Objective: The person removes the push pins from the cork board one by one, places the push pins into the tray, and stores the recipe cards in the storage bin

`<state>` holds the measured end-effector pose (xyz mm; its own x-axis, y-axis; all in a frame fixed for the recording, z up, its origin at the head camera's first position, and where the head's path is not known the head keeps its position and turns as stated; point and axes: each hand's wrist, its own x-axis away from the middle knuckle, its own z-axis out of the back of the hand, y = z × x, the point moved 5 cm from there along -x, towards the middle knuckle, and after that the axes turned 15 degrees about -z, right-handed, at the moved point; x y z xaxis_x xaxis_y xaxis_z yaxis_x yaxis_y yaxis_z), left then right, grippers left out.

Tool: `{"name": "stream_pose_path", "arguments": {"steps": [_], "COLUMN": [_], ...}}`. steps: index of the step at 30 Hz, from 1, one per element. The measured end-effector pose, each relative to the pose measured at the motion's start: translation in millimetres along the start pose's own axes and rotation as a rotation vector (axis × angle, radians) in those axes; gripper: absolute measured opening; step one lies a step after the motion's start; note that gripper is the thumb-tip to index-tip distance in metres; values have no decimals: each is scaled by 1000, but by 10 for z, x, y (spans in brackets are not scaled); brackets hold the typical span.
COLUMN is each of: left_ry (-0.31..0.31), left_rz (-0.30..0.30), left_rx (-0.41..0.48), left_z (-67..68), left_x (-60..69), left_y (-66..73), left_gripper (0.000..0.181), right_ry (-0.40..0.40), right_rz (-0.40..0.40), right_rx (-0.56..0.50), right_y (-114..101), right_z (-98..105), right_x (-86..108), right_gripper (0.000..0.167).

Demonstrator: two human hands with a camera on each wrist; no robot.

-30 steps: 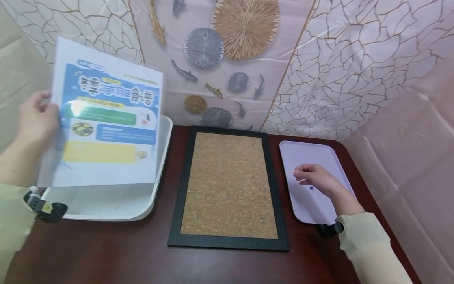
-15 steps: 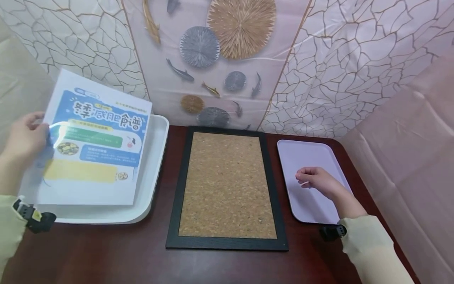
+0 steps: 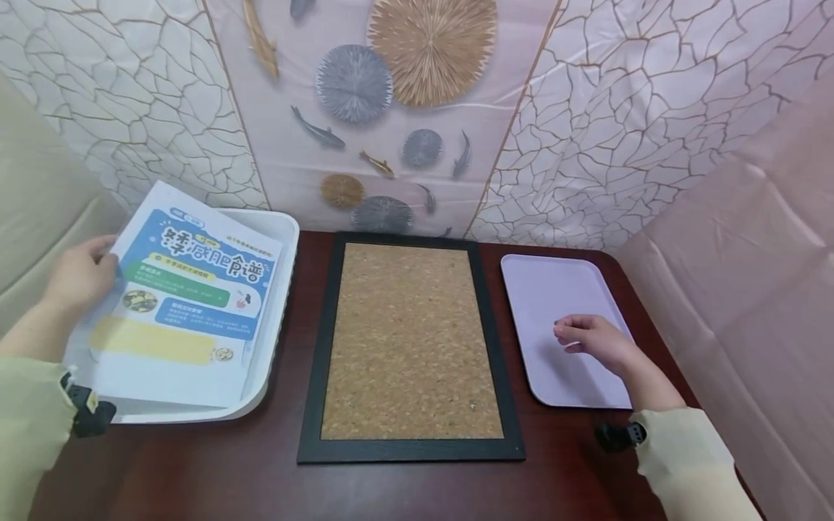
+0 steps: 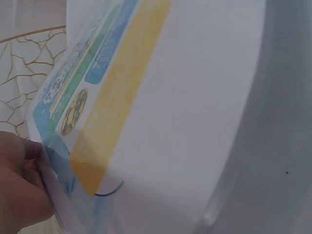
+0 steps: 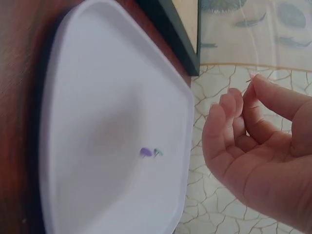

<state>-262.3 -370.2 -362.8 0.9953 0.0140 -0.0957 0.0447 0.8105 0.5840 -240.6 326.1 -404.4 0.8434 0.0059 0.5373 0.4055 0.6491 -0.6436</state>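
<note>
At the left of the head view, my left hand (image 3: 83, 276) pinches the left edge of a printed paper sheet (image 3: 195, 304) with blue, green and yellow blocks. The sheet lies low over a white bin (image 3: 287, 289), its left side bending up in the left wrist view. Over a lilac tray (image 3: 541, 289) my right hand (image 3: 596, 341) hovers with thumb and forefinger together. A tiny thin point at those fingertips, seen in the right wrist view, looks like a thumbtack (image 5: 247, 81). Below it on the tray lie a purple thumbtack (image 5: 146, 152) and a green thumbtack (image 5: 158, 152).
A cork board (image 3: 410, 340) in a black frame lies on the dark red table (image 3: 404, 492) between bin and tray. Patterned cloth (image 3: 391, 166) hangs behind the table, and plain cloth (image 3: 749, 239) closes off the right side.
My left hand has lowered the sheet from upright in the air down onto the white bin. The right hand stays over the tray, and the whole view has shifted slightly.
</note>
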Motion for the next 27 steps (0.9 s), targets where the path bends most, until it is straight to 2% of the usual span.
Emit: {"name": "stream_pose_path", "arguments": {"steps": [7, 11, 19, 27], "left_ry": [9, -14, -45, -41], "left_rz": [71, 98, 89, 38], "left_rx": [-22, -55, -67, -117], "left_z": [-40, -65, -106, -166], "left_x": [87, 113, 148, 167], "left_y": [-102, -117, -161, -230], "left_gripper": [54, 54, 57, 54], "right_ry": [86, 122, 179, 192], "right_rz": [-91, -144, -242, -314], "right_rx": [76, 101, 160, 162], "right_y": [212, 358, 555, 673], "right_z": [27, 58, 85, 95], "right_x": [-14, -44, -106, -148], "right_gripper": [35, 33, 30, 29]}}
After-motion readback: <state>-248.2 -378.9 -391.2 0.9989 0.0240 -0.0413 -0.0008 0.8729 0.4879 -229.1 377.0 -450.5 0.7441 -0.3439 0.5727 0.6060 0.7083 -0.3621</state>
